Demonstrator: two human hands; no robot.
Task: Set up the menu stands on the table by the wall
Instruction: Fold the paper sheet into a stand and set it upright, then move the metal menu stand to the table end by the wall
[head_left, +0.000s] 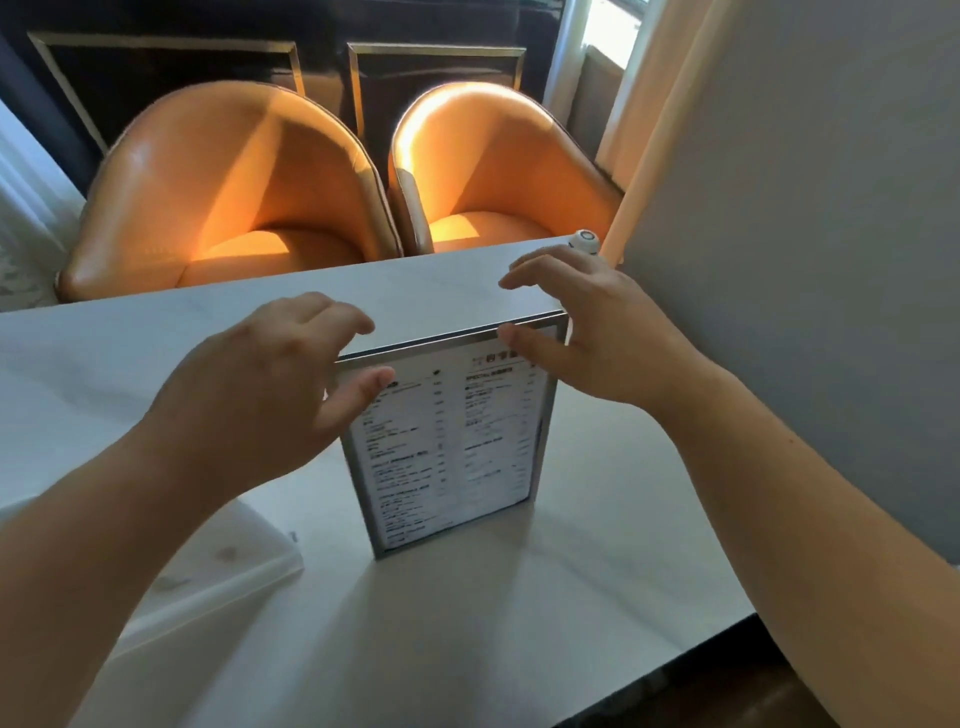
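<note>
A menu stand (452, 447), a silver-framed upright sheet of printed text, stands on the white table (467, 623) close to the grey wall (805, 260). My left hand (270, 395) hovers at its top left corner, thumb in front and fingers just above the edge, with a gap between them and the frame. At the top right corner is my right hand (592, 332); its thumb touches the top edge and its fingers are spread and lifted. Neither hand grips the frame.
A flat white plastic piece (223, 561) lies on the table at the lower left. A small white round object (584, 240) sits at the far right corner. Two orange tub chairs (234, 197) (498, 171) stand behind the table. The table's near edge runs at lower right.
</note>
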